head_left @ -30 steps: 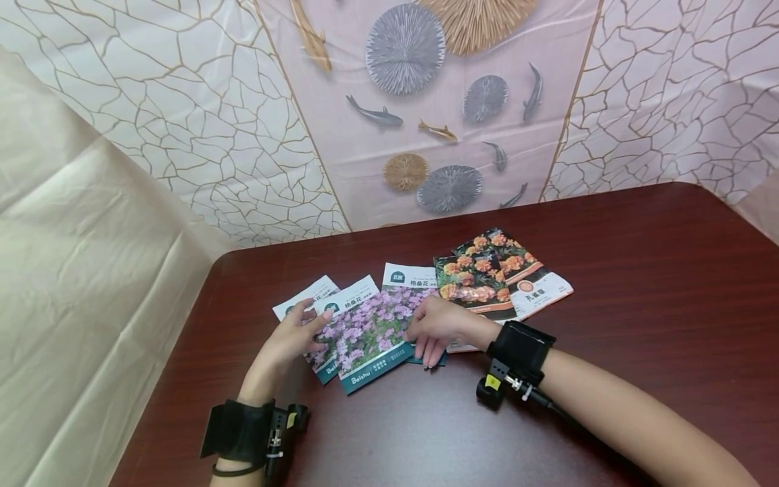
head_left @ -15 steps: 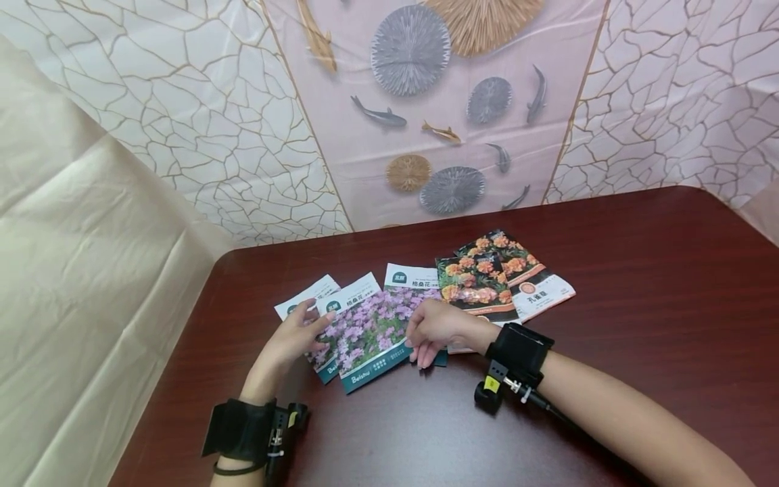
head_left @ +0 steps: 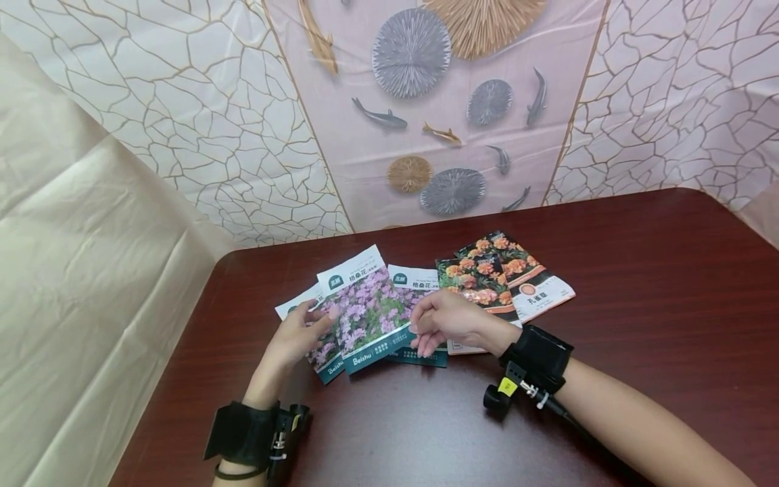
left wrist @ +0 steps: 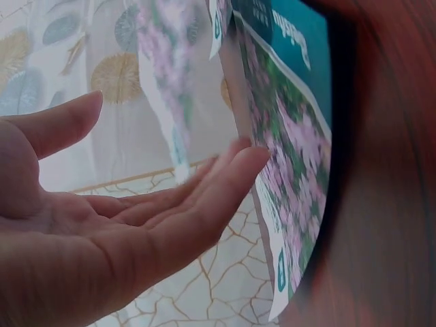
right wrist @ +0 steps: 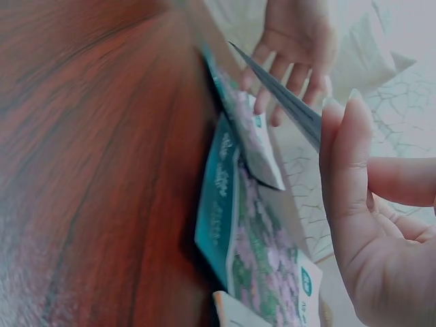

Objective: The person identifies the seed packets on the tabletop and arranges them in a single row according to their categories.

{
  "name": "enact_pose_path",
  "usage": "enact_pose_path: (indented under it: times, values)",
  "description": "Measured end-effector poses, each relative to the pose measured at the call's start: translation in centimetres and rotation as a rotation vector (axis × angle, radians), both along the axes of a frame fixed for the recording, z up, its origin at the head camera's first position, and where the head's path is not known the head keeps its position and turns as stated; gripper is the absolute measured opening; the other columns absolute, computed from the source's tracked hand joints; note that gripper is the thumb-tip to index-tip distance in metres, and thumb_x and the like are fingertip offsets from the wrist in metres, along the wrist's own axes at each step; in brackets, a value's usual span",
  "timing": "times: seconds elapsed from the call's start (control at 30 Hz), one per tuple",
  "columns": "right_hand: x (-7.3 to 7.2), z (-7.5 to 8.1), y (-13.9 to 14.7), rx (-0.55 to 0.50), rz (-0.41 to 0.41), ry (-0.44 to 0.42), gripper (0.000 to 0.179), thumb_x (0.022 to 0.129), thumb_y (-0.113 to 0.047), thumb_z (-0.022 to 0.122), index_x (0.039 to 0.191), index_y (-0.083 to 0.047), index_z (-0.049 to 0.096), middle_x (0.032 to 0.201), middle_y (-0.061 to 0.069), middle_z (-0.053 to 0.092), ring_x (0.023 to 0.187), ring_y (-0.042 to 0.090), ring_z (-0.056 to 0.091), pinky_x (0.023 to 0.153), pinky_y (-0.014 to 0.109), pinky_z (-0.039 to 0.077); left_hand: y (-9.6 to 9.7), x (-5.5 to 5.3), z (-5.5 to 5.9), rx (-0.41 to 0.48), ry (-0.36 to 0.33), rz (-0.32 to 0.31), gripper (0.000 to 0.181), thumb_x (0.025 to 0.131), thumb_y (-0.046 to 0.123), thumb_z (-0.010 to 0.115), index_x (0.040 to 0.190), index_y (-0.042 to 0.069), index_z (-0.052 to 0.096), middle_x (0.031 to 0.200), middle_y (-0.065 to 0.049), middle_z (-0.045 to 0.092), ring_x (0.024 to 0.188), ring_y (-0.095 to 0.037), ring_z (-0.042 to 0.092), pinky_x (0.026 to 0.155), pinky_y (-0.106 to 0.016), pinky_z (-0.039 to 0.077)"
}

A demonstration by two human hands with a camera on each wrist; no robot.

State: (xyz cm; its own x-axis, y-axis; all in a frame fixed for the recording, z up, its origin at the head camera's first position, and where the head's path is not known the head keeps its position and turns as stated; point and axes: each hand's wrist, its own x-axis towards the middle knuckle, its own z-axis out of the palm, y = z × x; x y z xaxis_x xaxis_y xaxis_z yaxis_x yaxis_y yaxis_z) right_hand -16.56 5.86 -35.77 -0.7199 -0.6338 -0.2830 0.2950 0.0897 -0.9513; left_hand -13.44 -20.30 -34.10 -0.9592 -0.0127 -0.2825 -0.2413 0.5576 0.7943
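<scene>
My right hand [head_left: 450,319] pinches a flower seed packet [head_left: 368,314] with purple blossoms by its lower right corner. In the right wrist view this packet [right wrist: 283,99] is seen edge-on, raised off the table between thumb and finger. My left hand [head_left: 297,339] is spread out at the packet's left side, over a second purple-flower packet [head_left: 330,363] on the table. In the left wrist view its extended fingertips [left wrist: 253,158] come right up to the lying packet [left wrist: 293,136]. A third purple packet [head_left: 416,276] lies partly hidden beneath my right hand and the raised one.
Two orange marigold packets, a front one [head_left: 477,276] overlapping a rear one [head_left: 540,296], lie to the right of my right hand. The dark red table [head_left: 645,284] runs back to a patterned cloth [head_left: 438,122]. A pale cloth [head_left: 91,270] hangs at the left.
The middle purple packet has risen off the table and moved away from me, pinched in my right hand. My left hand has stayed nearly in place.
</scene>
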Motion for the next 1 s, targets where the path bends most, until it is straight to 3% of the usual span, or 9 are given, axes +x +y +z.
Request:
enact_pose_path:
  times: [0.27,0.47,0.67,0.83,1.0]
  values:
    - [0.2,0.7,0.5,-0.099,0.016,-0.009,0.004,0.089,0.007,0.049,0.09,0.007,0.052,0.07,0.016,0.063,0.056,0.018,0.063,0.055,0.028,0.053,0.7,0.4,0.1,0.106,0.023,-0.013,0.056,0.092,0.023,0.056,0.134,-0.007,0.035,0.111,-0.026,0.057,0.081,-0.026,0.064,0.081,-0.043,0.049]
    - [0.5,0.8,0.6,-0.118,0.016,0.01,0.004,0.088,0.009,0.048,0.088,0.007,0.052,0.068,0.015,0.062,0.057,0.019,0.063,0.055,0.028,0.053,1.1,0.6,0.4,0.209,0.023,-0.018,0.054,0.09,0.011,0.059,0.134,-0.005,0.033,0.094,-0.019,0.064,0.076,-0.022,0.063,0.079,-0.041,0.05]
    - [0.4,0.5,0.8,-0.127,0.02,0.022,0.005,0.088,0.009,0.047,0.087,0.007,0.052,0.07,0.016,0.063,0.057,0.019,0.063,0.054,0.028,0.053,0.9,0.8,0.6,0.286,0.004,-0.101,0.063,0.088,0.0,0.057,0.138,-0.005,0.02,0.067,-0.005,0.052,0.064,-0.014,0.054,0.071,-0.035,0.051]
    - [0.4,0.3,1.0,-0.119,0.021,0.014,0.005,0.089,0.004,0.049,0.092,0.008,0.052,0.073,0.017,0.063,0.058,0.019,0.063,0.055,0.029,0.053,0.8,0.9,1.0,0.283,0.001,-0.125,0.066,0.089,-0.003,0.054,0.141,-0.003,0.014,0.074,-0.009,0.055,0.065,-0.015,0.056,0.072,-0.037,0.051]
    - [0.6,0.4,1.2,-0.077,0.049,0.045,0.022,0.092,-0.005,0.051,0.108,0.01,0.053,0.077,0.017,0.064,0.059,0.018,0.063,0.055,0.03,0.053,0.1,0.9,1.3,0.287,0.037,-0.121,0.063,0.09,-0.004,0.051,0.142,-0.001,0.015,0.088,-0.015,0.058,0.074,-0.017,0.057,0.075,-0.041,0.051]
